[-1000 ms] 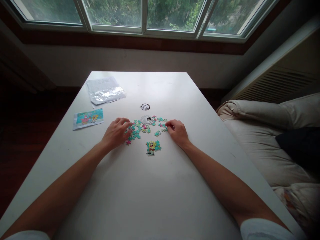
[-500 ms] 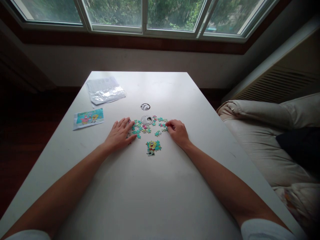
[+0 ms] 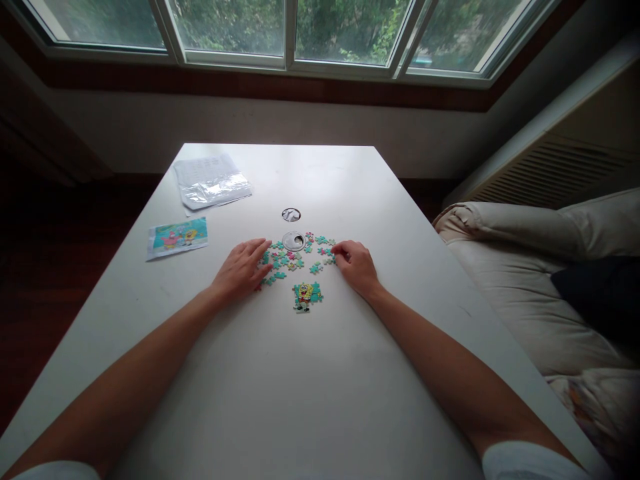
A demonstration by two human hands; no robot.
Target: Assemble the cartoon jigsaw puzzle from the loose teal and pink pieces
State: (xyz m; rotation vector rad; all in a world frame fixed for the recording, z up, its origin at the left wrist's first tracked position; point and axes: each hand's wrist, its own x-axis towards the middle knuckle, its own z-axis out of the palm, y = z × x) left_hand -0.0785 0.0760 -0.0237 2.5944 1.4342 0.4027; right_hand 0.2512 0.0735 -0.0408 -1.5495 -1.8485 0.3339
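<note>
Head view: our left hand (image 3: 243, 269) open, flat on bench (image 3: 310, 387), fingers over left edge of loose puzzle pieces (image 3: 295, 257); our right hand (image 3: 356, 263) curled at their right edge, grip we cannot tell; pieces lie between hands; assembled patch (image 3: 307, 295) just nearer us, midway.

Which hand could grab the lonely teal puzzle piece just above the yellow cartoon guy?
Probably the right hand: its curled fingertips lie nearest the small lone teal cardboard jigsaw piece. The left hand lies flat on pieces farther away.
</note>
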